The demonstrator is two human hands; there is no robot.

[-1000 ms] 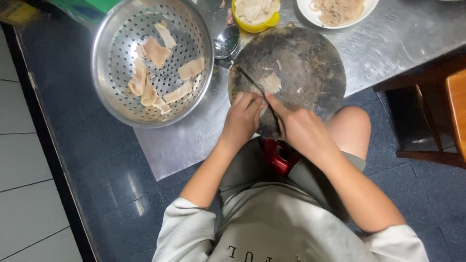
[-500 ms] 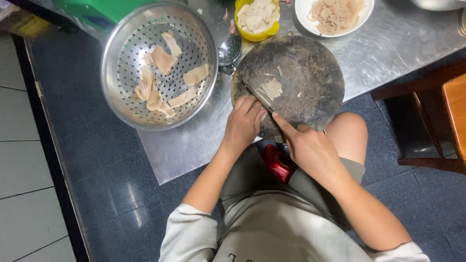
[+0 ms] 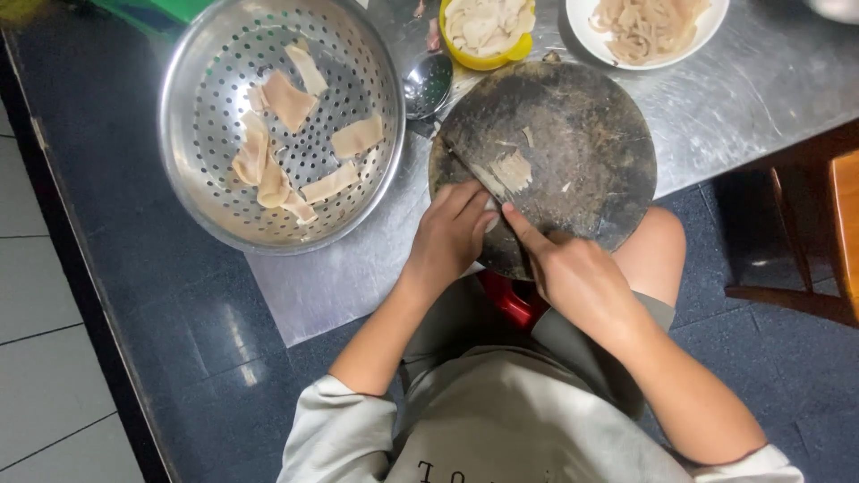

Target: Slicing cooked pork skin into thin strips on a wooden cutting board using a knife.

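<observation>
A dark round cutting board (image 3: 573,134) lies on the steel table (image 3: 752,98). My right hand (image 3: 573,273) grips a knife (image 3: 470,165); its blade runs up and left across the board, my forefinger along its back. My left hand (image 3: 452,233) presses down at the board's near left edge, fingers against the blade on a pale piece that is mostly hidden. A small pale slice (image 3: 514,170) lies just beyond the blade.
A metal colander (image 3: 192,80) with several pale strips (image 3: 286,98) sits to the left. A yellow bowl (image 3: 488,31) of slices, a white plate (image 3: 649,27) of strips and a spoon (image 3: 428,82) stand behind the board. A wooden chair (image 3: 823,233) is at right, a red stool (image 3: 514,300) below.
The view has shifted a little. My hands stay at the board's near edge, and the knife blade has moved slightly along the pale piece.
</observation>
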